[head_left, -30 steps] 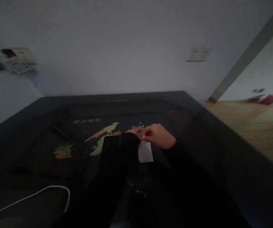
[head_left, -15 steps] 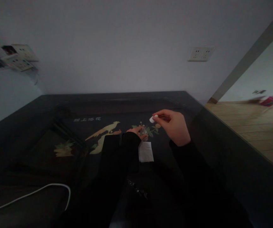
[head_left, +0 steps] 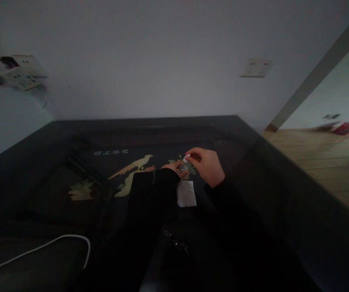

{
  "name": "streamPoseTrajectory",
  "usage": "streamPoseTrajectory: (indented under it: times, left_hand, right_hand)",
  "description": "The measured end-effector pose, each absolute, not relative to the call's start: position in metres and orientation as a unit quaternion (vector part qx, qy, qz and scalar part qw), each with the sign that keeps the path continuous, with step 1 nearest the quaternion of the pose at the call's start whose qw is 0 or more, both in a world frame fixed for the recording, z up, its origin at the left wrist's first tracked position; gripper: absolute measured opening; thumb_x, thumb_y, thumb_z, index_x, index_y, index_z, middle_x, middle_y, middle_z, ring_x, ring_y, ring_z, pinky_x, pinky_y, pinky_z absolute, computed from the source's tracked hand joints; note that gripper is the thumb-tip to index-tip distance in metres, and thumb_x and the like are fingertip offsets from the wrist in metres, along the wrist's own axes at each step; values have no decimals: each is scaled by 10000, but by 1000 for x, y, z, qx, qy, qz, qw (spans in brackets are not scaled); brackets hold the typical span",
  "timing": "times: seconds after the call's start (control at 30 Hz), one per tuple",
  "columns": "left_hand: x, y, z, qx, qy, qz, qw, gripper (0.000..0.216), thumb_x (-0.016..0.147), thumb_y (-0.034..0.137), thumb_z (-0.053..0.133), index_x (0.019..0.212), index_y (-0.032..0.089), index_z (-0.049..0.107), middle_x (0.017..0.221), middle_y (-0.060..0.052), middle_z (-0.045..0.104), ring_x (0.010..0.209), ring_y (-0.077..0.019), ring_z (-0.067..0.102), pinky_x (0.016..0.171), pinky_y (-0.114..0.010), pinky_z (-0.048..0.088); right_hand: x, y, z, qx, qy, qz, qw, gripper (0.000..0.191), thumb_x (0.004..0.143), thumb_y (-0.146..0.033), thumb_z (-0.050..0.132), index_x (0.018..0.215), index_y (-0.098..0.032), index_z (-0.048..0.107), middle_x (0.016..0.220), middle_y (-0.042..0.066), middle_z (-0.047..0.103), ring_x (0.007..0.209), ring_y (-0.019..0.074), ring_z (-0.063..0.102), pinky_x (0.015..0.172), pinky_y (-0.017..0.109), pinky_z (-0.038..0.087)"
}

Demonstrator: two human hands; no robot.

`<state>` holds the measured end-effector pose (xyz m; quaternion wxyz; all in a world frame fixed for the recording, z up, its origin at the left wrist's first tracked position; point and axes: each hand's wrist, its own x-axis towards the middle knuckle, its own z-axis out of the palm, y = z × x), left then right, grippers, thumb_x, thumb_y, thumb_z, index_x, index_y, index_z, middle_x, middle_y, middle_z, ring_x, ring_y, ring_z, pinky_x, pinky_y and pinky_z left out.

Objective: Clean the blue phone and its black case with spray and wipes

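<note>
Slantwise, the white piece [head_left: 186, 158] pinched by right grip [head_left: 207, 164] points down toward the clear object [head_left: 183, 167] left grip [head_left: 174, 166] clasps.

White cable [head_left: 71, 235] (hooked at left), wall socket [head_left: 257, 67]

Near-black tabletop [head_left: 150, 130], bird-and-leaf design [head_left: 140, 163]
Birds [head_left: 128, 184] are pale yellow, one tail [head_left: 121, 174] orangey, leaves [head_left: 192, 170] dull green, lettering [head_left: 125, 151] whitish. Tissue [head_left: 187, 195], cord [head_left: 71, 235] and little pinched piece [head_left: 186, 159] are just plain white, sleeves [head_left: 166, 180] solid black.
</note>
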<state>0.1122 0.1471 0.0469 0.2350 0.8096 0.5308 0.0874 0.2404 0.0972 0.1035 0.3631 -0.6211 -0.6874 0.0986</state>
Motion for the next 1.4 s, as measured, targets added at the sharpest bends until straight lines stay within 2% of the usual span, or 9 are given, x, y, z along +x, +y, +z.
streamPoseTrajectory:
  times: [0.23, 0.47, 0.63, 0.83, 0.93, 1.07, 1.13, 1.3, 1.4]
  left_hand:
    - [114, 143, 52, 807, 536, 60, 243, 302, 828, 357, 476, 1066, 179, 530, 1075, -65, 560, 933, -170, 551, 813, -359, 456]
    - [116, 145, 50, 802, 545, 43, 240, 284, 836, 326, 471, 1065, 167, 523, 1091, -64, 535, 940, -179, 539, 798, -366, 463]
    - [115, 147, 45, 804, 544, 38, 236, 292, 830, 327, 483, 1069, 164, 517, 1072, -66, 543, 931, -173, 546, 788, -363, 465]
    - [115, 149, 40, 806, 548, 46, 220, 310, 831, 356, 474, 1060, 153, 523, 1050, -66, 557, 914, -171, 555, 783, -365, 466]
    - [116, 151, 37, 811, 541, 69, 212, 364, 776, 439, 518, 1052, 204, 546, 1014, -45, 608, 931, -185, 576, 810, -323, 452]
    - [117, 153, 31, 816, 527, 110, 212, 445, 685, 436, 587, 1080, 234, 551, 1013, -43, 645, 987, -229, 579, 837, -294, 441]
    - [118, 152, 27, 816, 515, 140, 221, 562, 662, 404, 609, 1174, 203, 494, 1046, -76, 634, 998, -253, 575, 851, -324, 439]
    - [110, 150, 25, 812, 461, 262, 246, 881, 586, 330, 678, 1328, 90, 269, 1206, -137, 527, 1094, -262, 501, 939, -351, 381]
    - [93, 147, 26, 794, 434, 337, 260, 821, 624, 305, 633, 1325, 95, 261, 1245, -142, 478, 1091, -239, 491, 964, -369, 351]
  right_hand:
    - [232, 102, 88, -628, -726, 77, 270, 230, 780, -168, 520, 989, -168, 615, 876, 44, 688, 789, 155, 624, 710, 249, 430]
    - [226, 99, 90, -666, -720, 15, 194, 159, 825, -303, 485, 797, -196, 599, 809, 54, 669, 748, 191, 607, 609, 265, 358]
    - [219, 97, 86, -704, -691, -16, 162, 276, 848, -427, 414, 884, -189, 551, 791, 98, 654, 718, 222, 604, 548, 264, 315]
    - [226, 98, 84, -727, -672, 5, 138, 455, 832, -565, 308, 812, -195, 572, 747, 105, 644, 722, 219, 599, 564, 265, 324]
    - [237, 91, 82, -731, -669, 43, 125, 439, 841, -538, 316, 755, -204, 586, 739, 81, 633, 701, 197, 594, 558, 257, 329]
    - [248, 76, 65, -728, -667, 111, 109, 228, 771, -404, 532, 704, -195, 596, 721, 45, 613, 695, 176, 588, 581, 248, 354]
    - [249, 70, 53, -721, -668, 139, 122, 123, 704, -299, 623, 742, -186, 596, 815, 53, 603, 785, 181, 575, 649, 254, 372]
    - [247, 66, 34, -687, -659, 215, 218, 136, 608, -130, 652, 684, -163, 545, 842, 55, 556, 884, 202, 518, 782, 308, 365]
    - [252, 59, 35, -654, -634, 288, 296, 141, 606, -113, 610, 648, -172, 488, 727, 6, 532, 762, 163, 524, 737, 298, 389]
